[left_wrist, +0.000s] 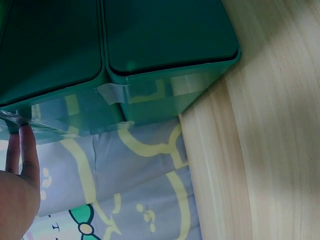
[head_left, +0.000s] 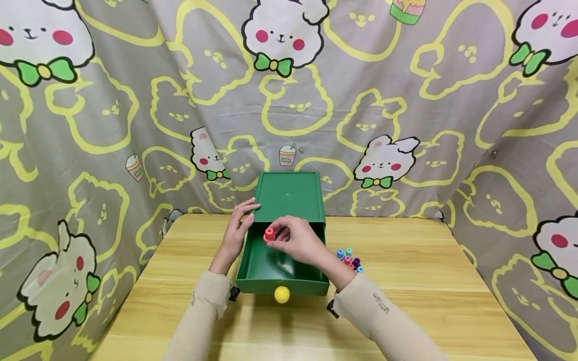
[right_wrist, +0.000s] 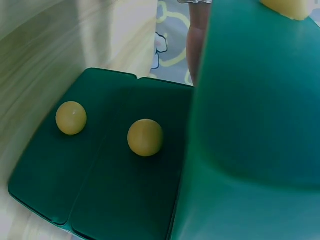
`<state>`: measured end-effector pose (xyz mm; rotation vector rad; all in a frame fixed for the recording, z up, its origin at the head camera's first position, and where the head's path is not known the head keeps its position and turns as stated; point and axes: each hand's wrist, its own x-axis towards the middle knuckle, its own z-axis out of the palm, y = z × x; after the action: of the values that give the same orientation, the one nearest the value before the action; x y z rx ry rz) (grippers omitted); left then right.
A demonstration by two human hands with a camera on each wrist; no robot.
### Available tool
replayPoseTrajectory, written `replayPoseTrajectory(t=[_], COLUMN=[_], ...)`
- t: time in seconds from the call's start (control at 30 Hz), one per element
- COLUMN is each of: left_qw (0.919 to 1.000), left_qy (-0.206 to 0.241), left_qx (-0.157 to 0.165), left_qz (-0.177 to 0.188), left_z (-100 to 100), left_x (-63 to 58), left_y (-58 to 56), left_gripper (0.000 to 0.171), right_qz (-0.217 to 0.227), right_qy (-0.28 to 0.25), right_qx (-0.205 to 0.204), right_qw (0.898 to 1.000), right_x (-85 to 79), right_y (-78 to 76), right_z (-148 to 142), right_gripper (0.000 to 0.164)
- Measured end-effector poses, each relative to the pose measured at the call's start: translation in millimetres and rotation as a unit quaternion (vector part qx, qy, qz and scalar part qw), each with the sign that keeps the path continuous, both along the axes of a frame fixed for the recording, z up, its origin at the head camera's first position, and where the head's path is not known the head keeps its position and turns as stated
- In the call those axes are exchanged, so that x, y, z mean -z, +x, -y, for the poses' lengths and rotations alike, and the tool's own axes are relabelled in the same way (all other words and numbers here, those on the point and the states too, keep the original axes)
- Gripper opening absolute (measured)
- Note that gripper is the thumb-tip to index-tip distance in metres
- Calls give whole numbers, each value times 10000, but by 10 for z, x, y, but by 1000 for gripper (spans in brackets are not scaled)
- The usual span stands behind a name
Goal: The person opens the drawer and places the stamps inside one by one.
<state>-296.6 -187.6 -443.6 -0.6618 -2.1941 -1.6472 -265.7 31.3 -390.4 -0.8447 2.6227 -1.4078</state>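
Observation:
A green drawer cabinet [head_left: 289, 195] stands on the table, its top drawer [head_left: 253, 287] pulled out toward me. My right hand [head_left: 301, 241] is over this drawer and pinches a small red plastic piece [head_left: 269, 234], wider at the base and narrower on top. My left hand [head_left: 232, 235] rests against the cabinet's left side near the top edge, with fingers extended. In the left wrist view, its fingers [left_wrist: 30, 152] touch the cabinet's side. The right hand is out of sight in the right wrist view, which shows the pulled-out drawer [right_wrist: 255, 100] close up.
Several small coloured pieces [head_left: 347, 260] stand right of the cabinet, partly behind my right forearm. A yellow knob [head_left: 282, 295] sticks out from the drawer front; lower drawers have yellow knobs [right_wrist: 145, 137] too. Clear tape [left_wrist: 114, 92] crosses the cabinet's side. A patterned curtain [head_left: 289, 110] hangs behind.

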Motion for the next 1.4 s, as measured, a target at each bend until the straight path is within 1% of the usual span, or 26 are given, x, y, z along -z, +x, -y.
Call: replayPoseTrajectory(t=[0.2, 0.27, 0.5, 0.63, 0.8, 0.9, 1.03, 1.07, 1.13, 1.27, 1.4], left_qw=[10000, 10000, 10000, 9999, 10000, 10000, 10000, 9999, 9999, 9999, 9999], left_qy=[28, 26, 72, 115, 70, 42, 66, 76, 88, 101, 122], left_qx=[-49, -73, 24, 85, 41, 16, 65, 79, 88, 29, 16], left_qz=[1, 5, -61, -7, 25, 42, 33, 42, 52, 101, 92], left_z=[54, 73, 92, 92, 84, 65, 16, 15, 19, 57, 71], left_x=[257, 292, 290, 287, 288, 234, 58, 49, 64, 223, 273], left_y=[-198, -226, -221, -213, -214, -173, -36, -33, -51, -180, -211], left_gripper=[35, 34, 34, 34, 35, 36, 35, 35, 35, 36, 36], right_qz=[-30, -68, -99, -87, -98, -141, -178, -194, -211, -259, -258], right_qy=[113, 169, 342, 504, 684, 777, 882, 889, 901, 945, 1025], right_qx=[-55, -116, -260, -310, -360, -361, -391, -409, -428, -417, -352], right_qw=[9999, 9998, 9990, 9982, 9970, 9962, 9952, 9950, 9948, 9943, 9938], right_x=[33, 45, 60, 75, 70, 76, 85, 86, 90, 103, 116], right_y=[24, 27, 24, 19, 23, 20, 15, 15, 15, 18, 20], right_z=[13, 21, 28, 28, 39, 45, 56, 58, 63, 69, 72], right_gripper=[19, 18, 15, 17, 18, 19, 19, 18, 18, 15, 13])
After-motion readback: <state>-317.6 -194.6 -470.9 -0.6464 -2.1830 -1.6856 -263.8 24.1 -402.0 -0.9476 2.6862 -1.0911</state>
